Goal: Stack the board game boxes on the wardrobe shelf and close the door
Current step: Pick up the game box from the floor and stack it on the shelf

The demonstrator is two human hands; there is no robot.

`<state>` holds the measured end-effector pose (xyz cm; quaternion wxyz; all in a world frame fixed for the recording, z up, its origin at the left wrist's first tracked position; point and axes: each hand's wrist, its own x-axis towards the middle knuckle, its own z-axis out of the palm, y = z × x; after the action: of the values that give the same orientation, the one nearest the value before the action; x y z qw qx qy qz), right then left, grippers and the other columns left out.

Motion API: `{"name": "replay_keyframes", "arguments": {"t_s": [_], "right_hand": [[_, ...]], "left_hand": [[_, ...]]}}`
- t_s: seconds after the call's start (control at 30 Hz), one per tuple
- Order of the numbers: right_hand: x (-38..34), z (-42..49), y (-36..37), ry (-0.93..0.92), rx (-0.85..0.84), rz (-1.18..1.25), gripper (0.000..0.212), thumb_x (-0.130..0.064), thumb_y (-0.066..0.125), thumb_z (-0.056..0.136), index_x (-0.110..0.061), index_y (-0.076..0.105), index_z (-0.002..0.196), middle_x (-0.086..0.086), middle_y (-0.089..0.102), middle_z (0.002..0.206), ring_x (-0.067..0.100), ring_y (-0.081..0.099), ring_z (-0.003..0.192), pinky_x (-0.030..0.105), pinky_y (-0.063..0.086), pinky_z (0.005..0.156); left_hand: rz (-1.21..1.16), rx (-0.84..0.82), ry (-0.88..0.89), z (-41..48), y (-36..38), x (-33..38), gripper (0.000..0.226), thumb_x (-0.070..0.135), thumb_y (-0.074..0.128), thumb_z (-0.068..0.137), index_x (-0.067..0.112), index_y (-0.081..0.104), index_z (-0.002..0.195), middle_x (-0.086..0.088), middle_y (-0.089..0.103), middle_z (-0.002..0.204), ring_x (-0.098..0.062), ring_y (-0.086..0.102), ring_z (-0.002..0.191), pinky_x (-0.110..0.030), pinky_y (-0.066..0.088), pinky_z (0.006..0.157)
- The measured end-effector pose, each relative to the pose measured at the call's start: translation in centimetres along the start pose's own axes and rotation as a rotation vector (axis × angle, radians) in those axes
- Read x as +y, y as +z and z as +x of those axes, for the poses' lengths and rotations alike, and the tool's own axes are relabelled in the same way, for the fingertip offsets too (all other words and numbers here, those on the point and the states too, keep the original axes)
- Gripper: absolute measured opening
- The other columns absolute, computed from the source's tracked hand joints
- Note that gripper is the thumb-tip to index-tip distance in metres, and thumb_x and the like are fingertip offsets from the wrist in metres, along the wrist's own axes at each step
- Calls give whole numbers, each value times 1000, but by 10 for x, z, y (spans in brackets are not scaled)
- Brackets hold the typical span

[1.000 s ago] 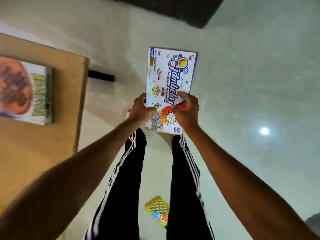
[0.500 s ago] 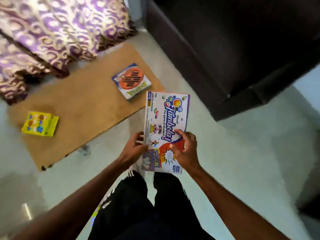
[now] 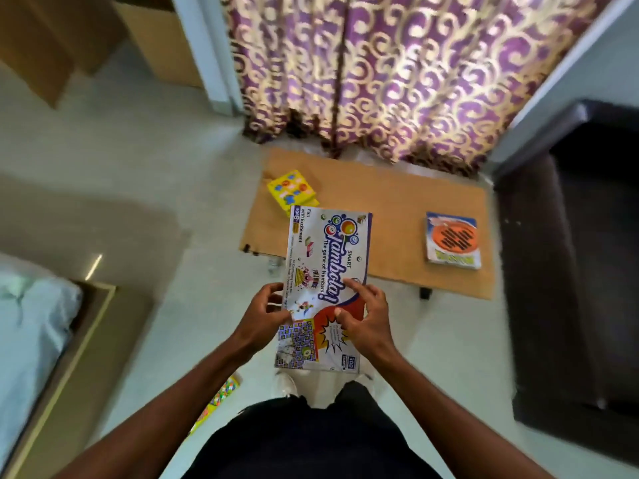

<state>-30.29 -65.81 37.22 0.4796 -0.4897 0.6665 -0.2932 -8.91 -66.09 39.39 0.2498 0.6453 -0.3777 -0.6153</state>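
I hold a long white Tambola game box (image 3: 328, 257) flat in front of me, above the floor. My left hand (image 3: 264, 318) grips its left edge near the bottom. My right hand (image 3: 366, 316) holds the right side, thumb and fingertips on the lid. On a low wooden table (image 3: 390, 209) beyond lie a yellow game box (image 3: 292, 190) at the left end and a box with an orange disc picture (image 3: 453, 242) at the right. A fourth colourful box (image 3: 218, 401) lies on the floor by my left leg. No wardrobe shelf is in view.
A purple and gold curtain (image 3: 397, 70) hangs behind the table. A dark sofa (image 3: 574, 257) stands at the right. A bed with pale sheets (image 3: 31, 337) fills the lower left. Brown wooden furniture (image 3: 52, 39) is at the top left. Pale floor lies between.
My view has swung round: the table moved from the left to straight ahead and the curtain came into full view. Both hands keep hold of the Tambola box.
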Motion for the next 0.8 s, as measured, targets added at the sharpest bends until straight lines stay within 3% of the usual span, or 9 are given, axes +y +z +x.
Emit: {"name": "replay_keyframes", "arguments": {"t_s": [0.13, 0.27, 0.37, 0.4, 0.53, 0.7, 0.8], "right_hand": [[-52, 37, 83, -85, -160, -69, 60, -16, 77, 78, -47, 54, 123, 0, 36, 127, 23, 46, 124, 40, 57, 93], [-97, 84, 153, -173, -291, -138, 62, -17, 80, 73, -48, 58, 121, -5, 38, 124, 23, 44, 125, 38, 54, 98], [-143, 131, 211, -232, -385, -231, 61, -9, 79, 75, -33, 59, 127, -3, 37, 122, 18, 39, 123, 11, 42, 98], [-159, 146, 229, -249, -415, -260, 61, -9, 78, 76, -29, 58, 129, -2, 37, 122, 17, 37, 123, 8, 37, 98], [-223, 210, 302, -318, -533, -352, 60, -17, 78, 77, -25, 56, 133, -3, 39, 122, 19, 39, 124, 27, 38, 106], [-300, 278, 403, -426, -662, -401, 61, -21, 76, 76, -33, 56, 132, -5, 43, 122, 20, 44, 124, 38, 43, 109], [-344, 308, 465, -497, -727, -400, 61, -19, 70, 71, -35, 58, 129, -4, 44, 118, 22, 49, 120, 45, 48, 103]], "left_hand": [[-115, 159, 2, -4, -88, -9, 66, 18, 62, 61, 15, 51, 126, -2, 62, 114, -18, 67, 93, -22, 52, 62], [-204, 311, 12, 9, -157, -10, 64, 20, 62, 60, 13, 53, 123, -6, 63, 113, -19, 68, 89, -22, 52, 61], [-257, 448, 33, 32, -213, -1, 66, 20, 62, 61, 24, 45, 125, -3, 61, 107, -18, 65, 90, -19, 53, 61], [-247, 489, 40, 40, -231, 3, 71, 20, 63, 62, 29, 41, 128, -1, 60, 106, -18, 65, 91, -20, 53, 64], [-209, 622, 44, 76, -312, 22, 84, 24, 70, 61, 27, 38, 138, -1, 61, 105, -18, 64, 90, -32, 56, 72], [-156, 823, 46, 110, -419, 42, 84, 22, 83, 67, 24, 39, 139, -1, 65, 108, -13, 65, 91, -25, 54, 69], [-147, 919, 38, 128, -484, 51, 80, 9, 80, 73, 35, 39, 136, 9, 67, 99, 3, 67, 81, -18, 55, 65]]}}
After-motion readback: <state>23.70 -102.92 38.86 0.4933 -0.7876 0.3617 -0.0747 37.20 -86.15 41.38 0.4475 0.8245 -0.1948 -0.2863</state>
